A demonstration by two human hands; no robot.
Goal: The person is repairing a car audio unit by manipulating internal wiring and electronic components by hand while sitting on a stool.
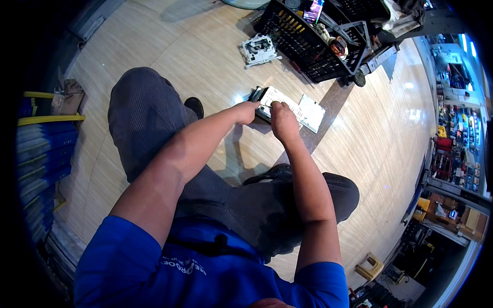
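Observation:
A boxy electronic unit (278, 96) with a slotted pale metal top and a dark end sits low over the floor in front of me. My left hand (247, 112) grips its near left side, thumb and fingers closed against the edge. My right hand (284, 120) is closed in a pinch over the unit's top, around something small that I cannot make out. A thin dark line shows between the two hands. Just right of the unit lies a flat pale metal plate (313, 114). Farther off, a whitish metal mechanism frame (259, 50) rests on the floor.
A black plastic crate (296, 42) full of tools and parts stands beyond the unit, with a lit phone (313, 10) on top. Blue stacked goods on a yellow rack (49, 120) are at left. A small stool (370, 266) and stocked shelves (457, 136) are at right.

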